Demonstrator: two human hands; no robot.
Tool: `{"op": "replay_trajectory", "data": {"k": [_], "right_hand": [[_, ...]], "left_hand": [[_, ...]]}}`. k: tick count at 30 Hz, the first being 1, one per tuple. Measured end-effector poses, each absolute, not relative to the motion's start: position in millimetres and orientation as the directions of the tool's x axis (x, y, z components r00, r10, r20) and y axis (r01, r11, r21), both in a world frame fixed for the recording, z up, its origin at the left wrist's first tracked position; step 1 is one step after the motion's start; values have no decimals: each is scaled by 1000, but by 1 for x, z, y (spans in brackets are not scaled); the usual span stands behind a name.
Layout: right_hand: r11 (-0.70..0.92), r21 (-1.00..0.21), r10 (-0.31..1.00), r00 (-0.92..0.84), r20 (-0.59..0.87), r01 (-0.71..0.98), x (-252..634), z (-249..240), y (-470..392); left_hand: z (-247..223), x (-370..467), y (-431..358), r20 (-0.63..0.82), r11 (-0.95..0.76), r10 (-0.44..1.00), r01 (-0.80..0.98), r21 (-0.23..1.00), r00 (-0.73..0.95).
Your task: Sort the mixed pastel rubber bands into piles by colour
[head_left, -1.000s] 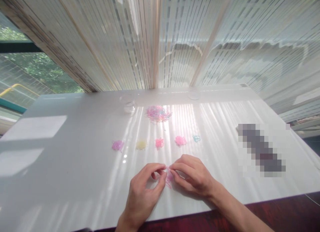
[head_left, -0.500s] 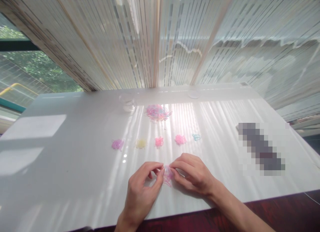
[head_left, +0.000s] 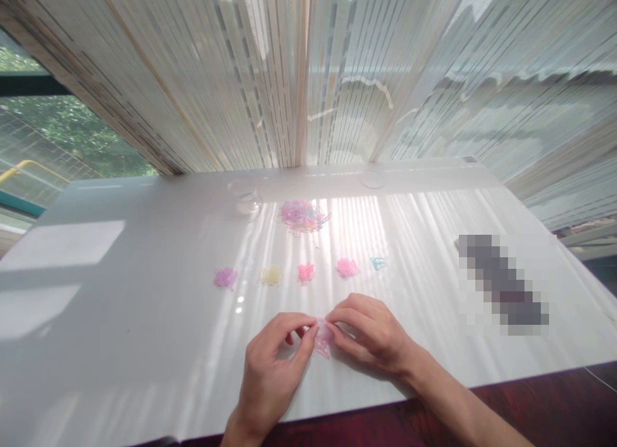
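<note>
Near the front of the table, my left hand (head_left: 277, 360) and my right hand (head_left: 373, 334) meet with thumbs and forefingers pinched together. Between their fingertips is a small tangle of pink and lilac rubber bands (head_left: 322, 345), low over the tabletop. Fingers cover part of it, so single bands are hard to make out. Beyond my hands lies a row of small heaps: purple bands (head_left: 225, 278), yellow bands (head_left: 270, 276), bright pink bands (head_left: 305, 273), lighter pink bands (head_left: 348, 267) and a few teal bands (head_left: 378, 263). A larger mixed heap of bands (head_left: 303, 215) sits farther back.
A clear plastic jar (head_left: 247, 202) stands at the back left of the mixed heap, and a clear round lid (head_left: 373, 180) lies at the back right. A blurred dark object (head_left: 504, 283) rests on the right of the white table (head_left: 144, 344). Striped curtains hang behind it.
Both hands keep their pinch on the rubber bands, with barely any shift. The whole view has moved very slightly.
</note>
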State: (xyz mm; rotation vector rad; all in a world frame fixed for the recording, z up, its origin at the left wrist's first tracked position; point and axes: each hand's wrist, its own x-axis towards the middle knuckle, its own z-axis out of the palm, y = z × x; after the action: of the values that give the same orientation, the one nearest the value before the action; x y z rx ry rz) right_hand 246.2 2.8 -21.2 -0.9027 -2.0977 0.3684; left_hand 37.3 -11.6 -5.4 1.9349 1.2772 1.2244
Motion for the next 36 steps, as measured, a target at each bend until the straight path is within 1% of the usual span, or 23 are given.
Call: {"op": "replay_trajectory", "data": {"k": [4,7,9,12,14,17,26,32,36], "right_hand": [[685,-546,726,-386,569,482,246,-19,4],[623,-548,764,-285,579,558,251,-15,6],[510,-572,812,-142,566,643,257,-14,9],[280,-628,851,115,512,726,267,-14,13],[180,-638,851,207,483,749,271,-16,16],[130,-625,870,213,444,770,272,-18,19],[120,-561,890,162,426,819,267,-22,22],[155,-534,873,138,468,831,266,-21,20],[188,-536,861,125,493,823,266,-20,20]], "left_hand": [[-7,38,-12,397,-415,907,455,788,139],[-7,37,-12,399,-402,910,474,783,113],[-7,36,-13,404,-402,909,479,780,103],[-7,34,-13,406,-404,908,476,781,103],[-8,34,-13,407,-406,907,473,782,106],[-8,34,-13,410,-410,906,467,783,107],[-7,32,-15,395,-403,911,447,798,115],[-6,32,-15,396,-407,910,446,797,123],[-5,33,-13,403,-413,907,451,791,124]]}}
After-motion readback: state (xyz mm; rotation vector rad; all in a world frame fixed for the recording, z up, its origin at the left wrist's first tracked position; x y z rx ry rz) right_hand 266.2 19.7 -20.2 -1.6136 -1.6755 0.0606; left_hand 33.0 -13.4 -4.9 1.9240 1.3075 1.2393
